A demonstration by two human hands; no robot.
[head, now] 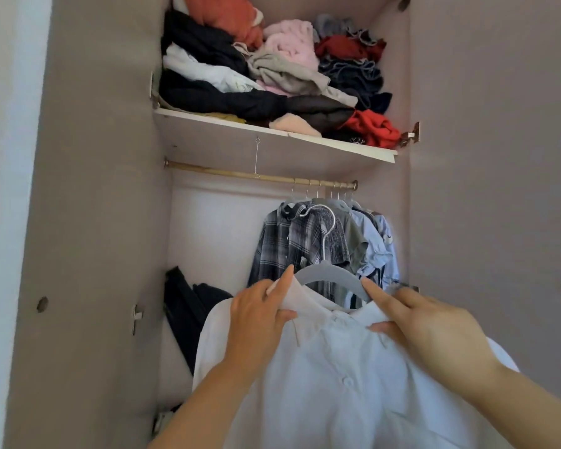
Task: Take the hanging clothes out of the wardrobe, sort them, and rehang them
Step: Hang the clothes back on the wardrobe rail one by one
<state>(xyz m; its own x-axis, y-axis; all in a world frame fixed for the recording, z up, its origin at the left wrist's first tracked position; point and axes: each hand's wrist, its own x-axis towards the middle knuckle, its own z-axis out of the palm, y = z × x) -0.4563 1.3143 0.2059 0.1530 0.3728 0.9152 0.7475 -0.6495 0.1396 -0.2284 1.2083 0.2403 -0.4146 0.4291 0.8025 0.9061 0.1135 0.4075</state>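
Open wardrobe (pixel 94 189) fills the view; jumbled clothes (pixel 272 66) heaped on the shelf (pixel 272 140) at twelve o'clock; plaid and blue shirts (pixel 321 244) bunched along the rail (pixel 227 171) near centre; at six o'clock the white shirt (pixel 353 384) sits on a grey hanger (pixel 327 275), off the rail; left hand (pixel 259 322) pinches its collar at nine o'clock of the hanger, right hand (pixel 434 325) pinches the collar at three.

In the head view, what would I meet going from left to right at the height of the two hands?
Silver hinge bracket, black clothes by the wardrobe's left wall, left hand, grey hanger with a metal hook, right hand. The white shirt spans both hands, so I leave it out.
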